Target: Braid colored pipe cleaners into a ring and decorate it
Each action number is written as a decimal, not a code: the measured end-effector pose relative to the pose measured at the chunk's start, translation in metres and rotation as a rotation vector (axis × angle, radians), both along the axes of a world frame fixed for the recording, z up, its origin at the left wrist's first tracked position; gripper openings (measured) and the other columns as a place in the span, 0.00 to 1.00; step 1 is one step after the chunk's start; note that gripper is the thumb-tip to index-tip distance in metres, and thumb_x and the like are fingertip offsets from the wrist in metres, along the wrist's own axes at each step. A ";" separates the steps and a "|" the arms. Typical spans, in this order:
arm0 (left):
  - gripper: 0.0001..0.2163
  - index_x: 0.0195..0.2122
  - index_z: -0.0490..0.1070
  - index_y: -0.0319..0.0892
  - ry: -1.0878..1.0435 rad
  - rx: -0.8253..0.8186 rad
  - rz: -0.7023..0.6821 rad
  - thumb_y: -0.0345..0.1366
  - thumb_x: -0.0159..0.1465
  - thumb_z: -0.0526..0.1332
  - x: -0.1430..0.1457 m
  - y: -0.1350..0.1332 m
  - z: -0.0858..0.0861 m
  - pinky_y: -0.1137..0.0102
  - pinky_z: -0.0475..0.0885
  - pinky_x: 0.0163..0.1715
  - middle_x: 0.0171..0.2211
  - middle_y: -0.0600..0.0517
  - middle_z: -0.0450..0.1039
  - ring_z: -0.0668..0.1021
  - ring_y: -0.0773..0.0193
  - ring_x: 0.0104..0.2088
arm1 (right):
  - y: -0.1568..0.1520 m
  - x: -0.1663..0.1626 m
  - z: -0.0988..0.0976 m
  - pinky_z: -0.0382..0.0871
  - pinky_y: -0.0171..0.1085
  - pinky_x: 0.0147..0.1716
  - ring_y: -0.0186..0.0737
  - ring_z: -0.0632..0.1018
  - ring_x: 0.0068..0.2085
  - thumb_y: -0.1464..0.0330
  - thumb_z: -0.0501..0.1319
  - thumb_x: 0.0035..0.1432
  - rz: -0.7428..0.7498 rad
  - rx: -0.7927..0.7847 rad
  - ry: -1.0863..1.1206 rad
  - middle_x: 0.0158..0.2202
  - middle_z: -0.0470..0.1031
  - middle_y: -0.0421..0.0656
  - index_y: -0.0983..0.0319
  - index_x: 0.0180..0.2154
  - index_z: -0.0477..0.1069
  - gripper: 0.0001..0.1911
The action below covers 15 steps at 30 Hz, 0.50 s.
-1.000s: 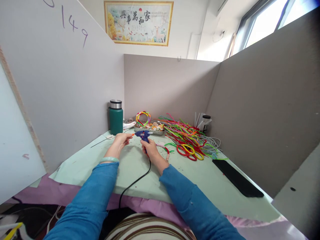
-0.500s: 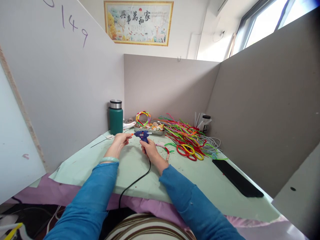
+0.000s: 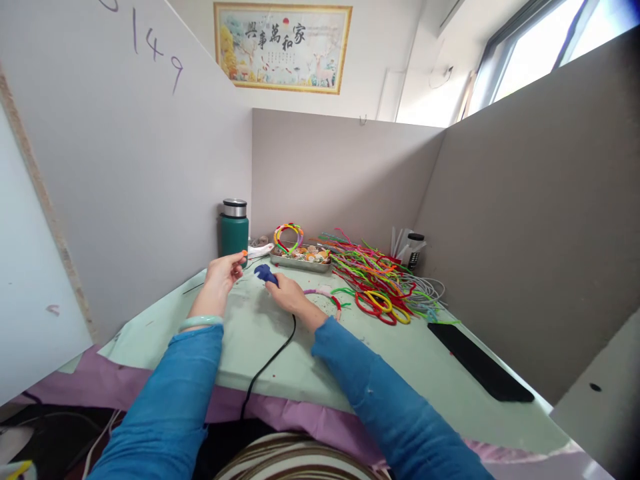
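Note:
My right hand [image 3: 289, 293] is closed round the handle of a blue hot glue gun [image 3: 265, 273], which is held low over the table and tipped downward. A black cord [image 3: 270, 360] runs from it toward the table's front edge. My left hand [image 3: 223, 275] is raised to the left of the gun, pinching a small orange piece [image 3: 245, 253] between thumb and fingertips. What kind of piece it is, I cannot make out. Beside my right wrist lies a curved band wrapped in pipe cleaners [image 3: 334, 300], partly hidden by the forearm.
A green bottle [image 3: 234, 230] stands at the back left. Behind my hands, a metal tray [image 3: 300, 265] holds small pieces and a colourful ring [image 3: 289, 233]. Many pipe cleaners [image 3: 370, 267] lie at the right, near a black slab [image 3: 480, 363]. Grey partitions [image 3: 345, 173] enclose the table.
My left hand has drawn left and up with the orange piece, away from the nozzle. My right hand has moved left and turned the glue gun downward.

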<state>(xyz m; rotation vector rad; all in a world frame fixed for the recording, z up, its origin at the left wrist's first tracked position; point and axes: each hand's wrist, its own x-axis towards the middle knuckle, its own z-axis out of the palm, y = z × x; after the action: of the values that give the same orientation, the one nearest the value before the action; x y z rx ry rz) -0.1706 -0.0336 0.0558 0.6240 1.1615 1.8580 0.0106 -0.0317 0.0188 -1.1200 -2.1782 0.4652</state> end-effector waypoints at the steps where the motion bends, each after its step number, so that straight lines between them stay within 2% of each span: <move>1: 0.09 0.27 0.72 0.35 -0.003 0.038 0.020 0.29 0.43 0.66 -0.004 -0.005 0.004 0.78 0.62 0.15 0.21 0.54 0.70 0.64 0.78 0.15 | 0.001 -0.007 0.001 0.64 0.38 0.35 0.44 0.74 0.37 0.59 0.50 0.60 0.005 0.043 -0.111 0.37 0.75 0.46 0.61 0.42 0.68 0.15; 3: 0.10 0.28 0.72 0.35 0.010 0.119 0.105 0.30 0.43 0.66 -0.009 -0.015 0.012 0.79 0.61 0.14 0.20 0.56 0.69 0.64 0.78 0.14 | 0.000 -0.022 0.000 0.64 0.40 0.39 0.45 0.74 0.40 0.62 0.50 0.60 0.000 0.139 -0.287 0.41 0.74 0.48 0.62 0.44 0.68 0.16; 6: 0.10 0.28 0.71 0.35 0.082 0.210 0.187 0.32 0.43 0.66 -0.006 -0.027 0.026 0.79 0.59 0.14 0.21 0.56 0.70 0.63 0.78 0.14 | -0.002 -0.044 -0.005 0.63 0.42 0.45 0.45 0.73 0.44 0.62 0.51 0.61 -0.008 0.244 -0.441 0.44 0.74 0.50 0.63 0.46 0.68 0.16; 9: 0.11 0.28 0.72 0.35 0.156 0.244 0.121 0.33 0.43 0.67 0.010 -0.032 0.035 0.78 0.59 0.14 0.21 0.56 0.70 0.63 0.78 0.14 | -0.003 -0.053 -0.007 0.62 0.42 0.47 0.46 0.71 0.48 0.60 0.52 0.60 -0.003 0.275 -0.519 0.44 0.73 0.50 0.62 0.44 0.70 0.17; 12: 0.12 0.26 0.71 0.34 0.214 0.227 -0.009 0.34 0.42 0.67 0.031 -0.029 0.037 0.77 0.58 0.13 0.20 0.55 0.70 0.63 0.77 0.14 | -0.002 -0.034 0.000 0.62 0.40 0.46 0.44 0.71 0.47 0.57 0.51 0.61 0.033 0.329 -0.498 0.43 0.73 0.48 0.59 0.44 0.72 0.18; 15: 0.12 0.27 0.72 0.34 0.241 0.180 -0.104 0.34 0.42 0.68 0.054 -0.020 0.034 0.77 0.57 0.14 0.18 0.55 0.70 0.62 0.77 0.13 | 0.005 0.015 0.010 0.63 0.36 0.40 0.41 0.73 0.43 0.61 0.49 0.63 -0.032 0.335 -0.466 0.41 0.74 0.47 0.59 0.41 0.74 0.17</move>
<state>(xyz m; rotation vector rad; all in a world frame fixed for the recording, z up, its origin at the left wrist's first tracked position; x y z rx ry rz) -0.1168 -0.0535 0.0899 1.0144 1.0968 1.8478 0.0252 -0.0266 0.0284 -1.1516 -2.5035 -0.1978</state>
